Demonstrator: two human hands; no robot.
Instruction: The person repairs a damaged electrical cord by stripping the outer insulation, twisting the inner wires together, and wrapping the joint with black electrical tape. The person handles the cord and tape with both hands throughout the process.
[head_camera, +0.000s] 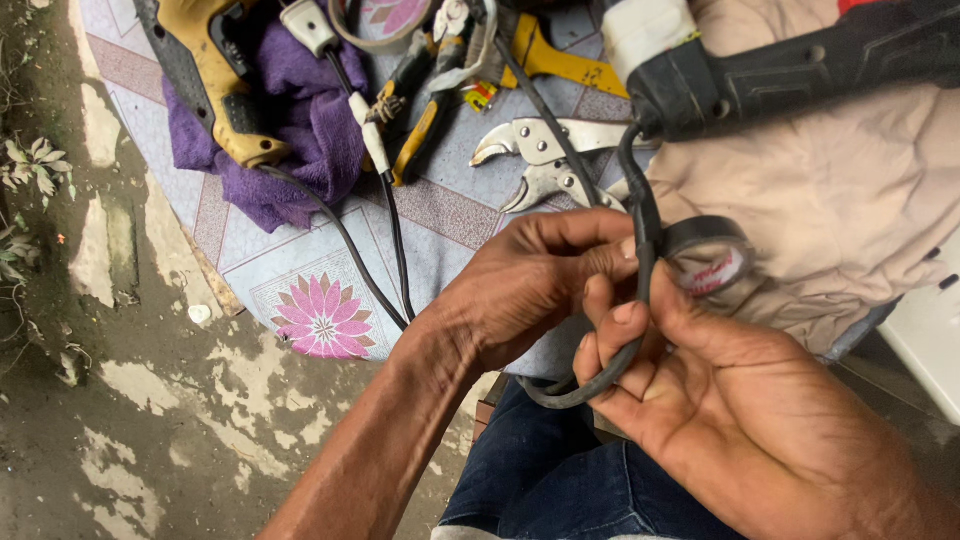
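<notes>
A black power cable (640, 200) runs down from the rear of a black power tool (790, 70) lying on a beige cloth (850, 200). My left hand (530, 280) pinches this cable between thumb and fingers. My right hand (700, 390) lies palm up beneath it, fingers curled around the cable's lower loop. A roll of black insulating tape (705, 255) sits against the cable just above my right fingers, touching both hands.
A patterned mat (320, 300) carries a yellow drill (215, 70) on a purple rag (310, 130), locking pliers (545, 160), yellow-handled pliers (425, 125) and thin black cords (395, 240). Wet concrete ground lies to the left. My blue-trousered knee (560, 480) is below.
</notes>
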